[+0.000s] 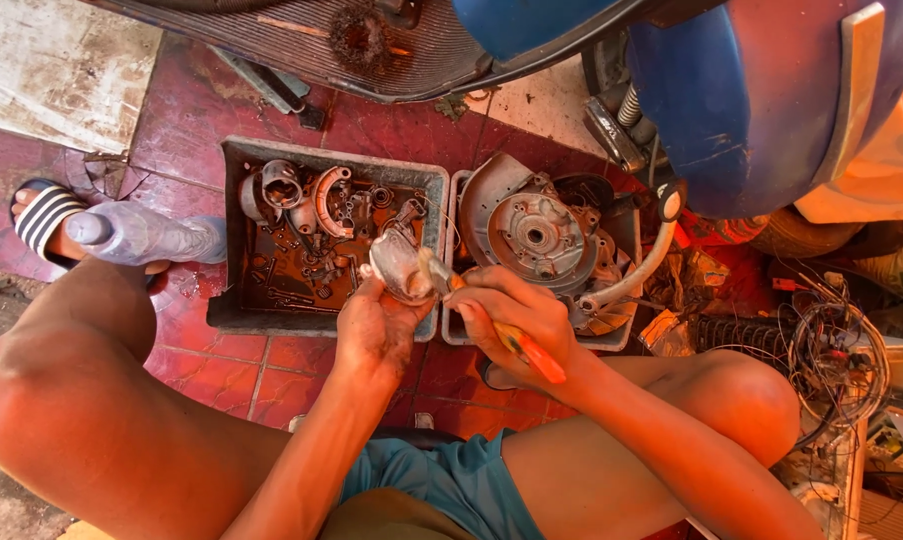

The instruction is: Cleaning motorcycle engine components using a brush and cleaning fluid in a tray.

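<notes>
My left hand grips a small grey metal engine part and holds it up over the near edge of a grey tray. My right hand is closed around a brush with an orange handle. Its bristle end rests against the metal part. Both hands are smeared with oil. My bare knees frame the hands on either side.
The left tray holds several oily small parts in dark liquid. A second tray to its right carries a round engine casing. A plastic bottle lies at left by a sandalled foot. A blue scooter body hangs overhead, and wires pile at right.
</notes>
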